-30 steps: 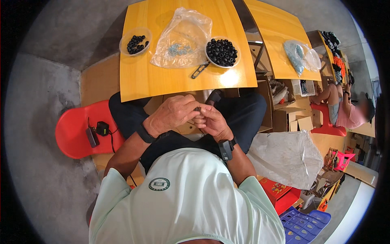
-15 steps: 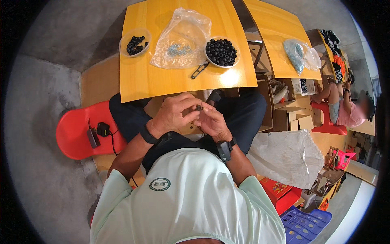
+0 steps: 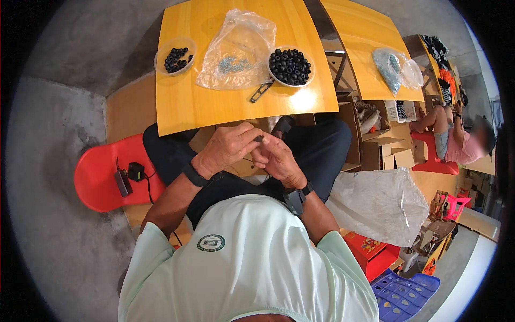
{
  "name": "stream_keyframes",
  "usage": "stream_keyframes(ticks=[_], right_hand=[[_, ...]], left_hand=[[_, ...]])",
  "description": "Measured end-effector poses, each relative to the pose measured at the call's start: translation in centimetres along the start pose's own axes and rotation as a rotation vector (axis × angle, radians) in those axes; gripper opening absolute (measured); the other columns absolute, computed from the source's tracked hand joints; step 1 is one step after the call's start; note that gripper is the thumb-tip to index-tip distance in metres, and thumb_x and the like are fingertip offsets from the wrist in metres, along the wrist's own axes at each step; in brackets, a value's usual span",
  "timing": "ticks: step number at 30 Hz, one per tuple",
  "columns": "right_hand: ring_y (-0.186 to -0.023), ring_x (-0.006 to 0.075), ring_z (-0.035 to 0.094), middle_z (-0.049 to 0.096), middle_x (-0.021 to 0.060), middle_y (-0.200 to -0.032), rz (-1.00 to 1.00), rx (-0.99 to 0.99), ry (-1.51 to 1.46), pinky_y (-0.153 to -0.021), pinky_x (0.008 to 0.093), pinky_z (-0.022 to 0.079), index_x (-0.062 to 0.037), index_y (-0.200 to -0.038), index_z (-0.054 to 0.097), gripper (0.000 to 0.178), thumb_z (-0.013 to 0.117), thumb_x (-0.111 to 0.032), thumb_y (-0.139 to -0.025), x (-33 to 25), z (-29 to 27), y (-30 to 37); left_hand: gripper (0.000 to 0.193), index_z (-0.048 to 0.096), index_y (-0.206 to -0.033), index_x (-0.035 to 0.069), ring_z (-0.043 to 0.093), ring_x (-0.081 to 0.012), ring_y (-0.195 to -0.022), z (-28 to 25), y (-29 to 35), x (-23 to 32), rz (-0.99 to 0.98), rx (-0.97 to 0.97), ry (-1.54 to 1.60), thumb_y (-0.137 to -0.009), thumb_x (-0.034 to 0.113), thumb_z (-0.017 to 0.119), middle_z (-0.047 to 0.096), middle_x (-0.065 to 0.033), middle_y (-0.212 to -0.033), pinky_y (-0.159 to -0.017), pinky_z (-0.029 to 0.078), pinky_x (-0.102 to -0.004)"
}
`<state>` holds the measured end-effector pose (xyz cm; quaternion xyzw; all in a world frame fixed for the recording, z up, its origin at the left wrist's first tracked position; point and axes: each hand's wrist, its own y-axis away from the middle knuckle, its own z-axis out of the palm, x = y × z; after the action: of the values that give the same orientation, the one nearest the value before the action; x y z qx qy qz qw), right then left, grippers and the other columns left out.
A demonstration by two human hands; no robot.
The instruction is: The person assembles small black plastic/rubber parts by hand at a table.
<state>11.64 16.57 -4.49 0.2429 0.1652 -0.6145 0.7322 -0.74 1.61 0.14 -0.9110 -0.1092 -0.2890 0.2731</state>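
Above my lap, just short of the table's near edge, both hands meet at a small dark piece (image 3: 258, 139). My left hand (image 3: 227, 146) pinches it from one side with bent fingers. Against its other side press the thumb and fingers of my right hand (image 3: 280, 161). The fingers cover most of it, so its kind cannot be made out. On the yellow table (image 3: 214, 110) a clear tub (image 3: 314, 75) is heaped with small round black parts (image 3: 289, 65). Beside it lies a clear plastic bag (image 3: 236, 40) with small bluish pieces inside. Black thread snips (image 3: 261, 92) rest in front.
At the table's left stands a second clear tub (image 3: 157, 63) with fewer black parts. A red stool (image 3: 99, 177) on my left carries black devices. To the right are cardboard boxes (image 3: 394, 153), a white sack (image 3: 375, 201) and another yellow table (image 3: 365, 43). Farther right a person (image 3: 462, 146) sits.
My right thumb has come over the small dark piece, covering more of it, and the right wrist has turned slightly. The hands stay together in nearly the same place.
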Motion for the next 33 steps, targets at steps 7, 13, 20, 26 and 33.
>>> stream_keyframes(ticks=[7,13,20,26,33], right_hand=[[-0.060,0.0071,0.035,0.052,-0.0016,-0.084,-0.019,-0.009,-0.002,-0.055,0.0234,0.033,-0.0028,-0.132,0.053,0.043,0.051,-0.037,-0.105,-0.2,-0.1,0.1],[-0.054,0.0067,0.038,0.050,-0.0032,-0.071,-0.073,0.026,0.039,-0.051,0.0236,0.032,-0.0034,-0.125,0.058,0.037,0.054,-0.035,-0.105,-0.5,0.1,0.0],[-0.052,0.0067,0.039,0.055,-0.0013,-0.074,-0.043,0.043,-0.105,-0.051,0.0232,0.035,-0.0021,-0.124,0.060,0.033,0.055,-0.028,-0.104,-0.1,0.1,0.3],[-0.058,0.0041,0.045,0.061,-0.0014,-0.085,-0.089,0.160,0.200,-0.053,0.0205,0.041,-0.0006,-0.121,0.062,0.030,0.058,-0.025,-0.104,-0.7,1.8,-0.1],[-0.068,0.0050,0.053,0.062,0.0010,-0.097,-0.167,0.161,0.490,-0.057,0.0196,0.046,-0.0010,-0.124,0.060,0.026,0.055,-0.018,-0.105,-0.9,2.5,-1.2]], left_hand=[[0.031,0.067,-0.108,0.001,0.067,-0.0302,-0.085,0.4,-0.5,0.4,0.003,0.035,0.042,-0.078,0.004,0.076,0.064,-0.0111,-0.097,-0.074,0.055,-0.0374],[0.035,0.068,-0.111,0.000,0.069,-0.0301,-0.089,0.6,-0.7,0.1,-0.031,0.051,0.105,-0.077,0.000,0.076,0.069,-0.0136,-0.100,-0.076,0.057,-0.0357],[0.030,0.070,-0.106,0.001,0.069,-0.0295,-0.087,0.9,-0.1,-0.2,-0.035,0.115,0.150,-0.077,0.002,0.077,0.069,-0.0117,-0.102,-0.077,0.056,-0.0361],[0.033,0.067,-0.116,-0.001,0.068,-0.0230,-0.087,0.2,0.3,0.5,-0.256,0.021,0.419,-0.084,0.007,0.074,0.068,-0.0118,-0.103,-0.078,0.055,-0.0318],[0.036,0.064,-0.117,-0.002,0.064,-0.0172,-0.081,0.5,0.1,0.4,-0.394,0.110,0.471,-0.099,0.028,0.058,0.067,-0.0135,-0.099,-0.073,0.052,-0.0293]])
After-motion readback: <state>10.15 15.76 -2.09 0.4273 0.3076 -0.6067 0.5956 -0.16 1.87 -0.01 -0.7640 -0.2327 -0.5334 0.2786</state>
